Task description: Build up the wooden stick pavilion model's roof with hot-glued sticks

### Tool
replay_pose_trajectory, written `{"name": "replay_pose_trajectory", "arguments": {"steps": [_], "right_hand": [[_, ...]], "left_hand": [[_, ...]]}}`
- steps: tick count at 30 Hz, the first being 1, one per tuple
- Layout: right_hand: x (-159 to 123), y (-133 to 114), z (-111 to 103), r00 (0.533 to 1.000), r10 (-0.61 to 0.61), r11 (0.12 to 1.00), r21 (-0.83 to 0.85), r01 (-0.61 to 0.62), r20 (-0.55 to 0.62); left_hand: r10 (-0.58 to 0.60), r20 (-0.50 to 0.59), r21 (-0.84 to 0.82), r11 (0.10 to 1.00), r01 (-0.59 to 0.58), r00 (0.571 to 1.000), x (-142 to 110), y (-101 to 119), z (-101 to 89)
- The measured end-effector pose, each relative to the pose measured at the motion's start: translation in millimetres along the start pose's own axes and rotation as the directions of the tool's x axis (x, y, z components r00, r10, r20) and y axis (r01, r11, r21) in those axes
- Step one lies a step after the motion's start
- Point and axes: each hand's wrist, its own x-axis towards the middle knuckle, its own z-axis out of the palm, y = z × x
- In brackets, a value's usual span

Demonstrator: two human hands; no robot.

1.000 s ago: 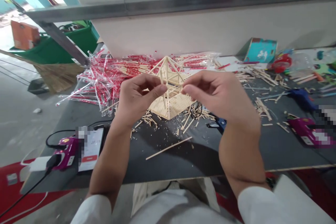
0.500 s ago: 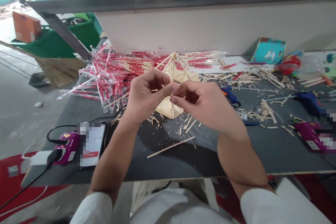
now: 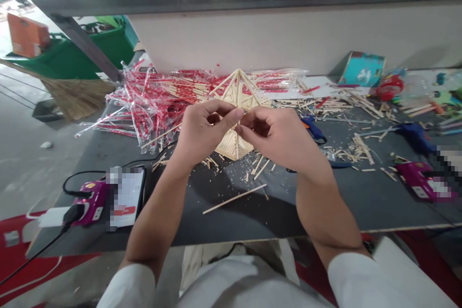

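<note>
A small house-like model [image 3: 234, 150] built of thin wooden sticks stands on the dark table, with a pointed frame of sticks on top and a slatted base below. My left hand [image 3: 202, 130] is closed in a pinch at its front upright, thumb towards me. From the other side, my right hand [image 3: 280, 138] pinches at the same spot, and the fingertips of both hands nearly meet. Whatever small piece may be between the right fingertips is hidden. One loose wooden stick [image 3: 234, 198] lies on the table in front of the model.
Red-and-clear wrapped sticks [image 3: 144, 101] are heaped at the back left. Cut sticks [image 3: 361, 147] litter the right side, near two blue glue guns [image 3: 313, 128]. A phone [image 3: 126, 197] and a purple power strip [image 3: 90, 202] lie at the left; another purple strip [image 3: 415, 180] is at right.
My right hand has moved left, closing the gap to my left hand at the model's front upright. Over the last half second both hands have stayed nearly still there.
</note>
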Motion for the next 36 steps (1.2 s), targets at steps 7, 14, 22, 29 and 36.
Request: {"name": "replay_pose_trajectory", "arguments": {"steps": [7,14,22,29,36], "right_hand": [[0.2,4.5,-5.6,0.983,0.034,0.988,0.152,-0.006,-0.180],[17.0,3.8,7.4,0.975,0.034,0.950,0.309,0.038,-0.222],[24.4,10.6,8.8,0.954,0.119,0.909,0.418,0.006,-0.274],[29.8,16.4,14.5,0.960,0.140,0.862,0.508,0.003,-0.243],[30.1,17.4,16.9,0.966,0.144,0.897,0.441,-0.036,-0.214]], "left_hand": [[0.008,-0.024,-0.011,1.000,-0.008,1.000,2.1,-4.3,2.4],[0.023,-0.003,0.062,0.998,-0.022,1.000,1.9,-1.3,5.2],[-0.089,0.318,0.390,0.920,-0.045,0.944,-6.4,15.0,-18.0],[-0.194,0.424,0.420,0.908,-0.003,0.885,-4.7,15.4,-9.6],[-0.166,0.394,0.407,0.914,-0.010,0.904,-4.7,8.8,-6.5]]}}
